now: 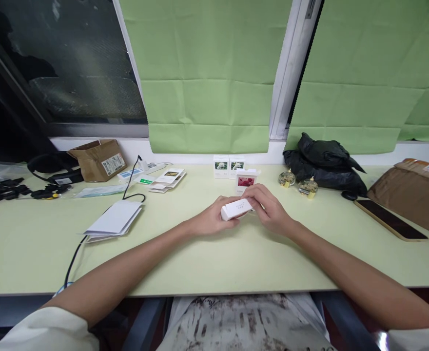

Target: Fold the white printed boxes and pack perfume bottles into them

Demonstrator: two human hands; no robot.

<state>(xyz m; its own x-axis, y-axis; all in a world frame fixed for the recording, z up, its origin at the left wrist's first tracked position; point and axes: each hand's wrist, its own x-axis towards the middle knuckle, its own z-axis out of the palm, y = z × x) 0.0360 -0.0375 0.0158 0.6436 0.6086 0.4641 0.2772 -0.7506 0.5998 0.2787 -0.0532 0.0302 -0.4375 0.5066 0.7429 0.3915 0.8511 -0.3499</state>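
Beyond hands (273, 214) and white box (234, 209): red-pictured carton (246, 180); rightward, gold bottles (308, 187).

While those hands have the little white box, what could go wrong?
The white box might slip, since it is tilted in the left hand with the right hand at its far end. A hand could bump the box with the red picture, just behind them. The left forearm might snag the black cable running near it.

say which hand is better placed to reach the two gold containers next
Likely the right hand: it is nearer the gold containers, which stand on its side. The left hand holds the white box and would have to cross the right.
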